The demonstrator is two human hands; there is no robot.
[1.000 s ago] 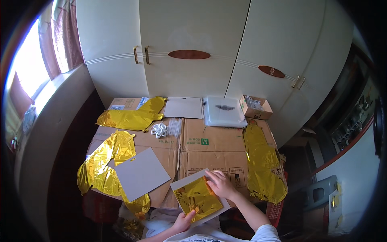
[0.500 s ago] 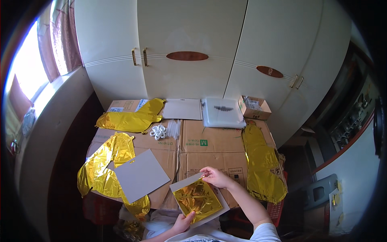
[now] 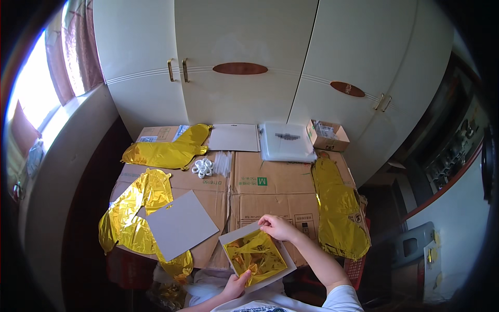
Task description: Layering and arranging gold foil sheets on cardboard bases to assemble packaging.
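My left hand point(image 3: 237, 284) is closed on the near edge of a grey card point(image 3: 224, 239) with a folded gold foil sheet, likely a folded balloon point(image 3: 254, 255), lying on it. Its thumb presses on the foil. At the card's far corner, the fingers of my right hand point(image 3: 276, 227) are pinched together on the edge. The foil is creased and nearly square, with a border of card showing around it. Just left of it lies another grey card point(image 3: 182, 224), partly over a spread gold foil balloon point(image 3: 136, 208).
Flattened cardboard point(image 3: 270, 177) covers the table. Toward the back are a gold balloon point(image 3: 166, 152), white rings point(image 3: 202, 167), clear straws point(image 3: 222, 164), a grey card point(image 3: 234, 137), a stack of clear bags point(image 3: 287, 145) and a small box point(image 3: 328, 136). Another gold balloon point(image 3: 339, 210) lies right.
The foil's far edge has drawn back from my right fingers, and more of the card's border shows. My right fingers have shifted slightly at the corner. The left hand stays in place.
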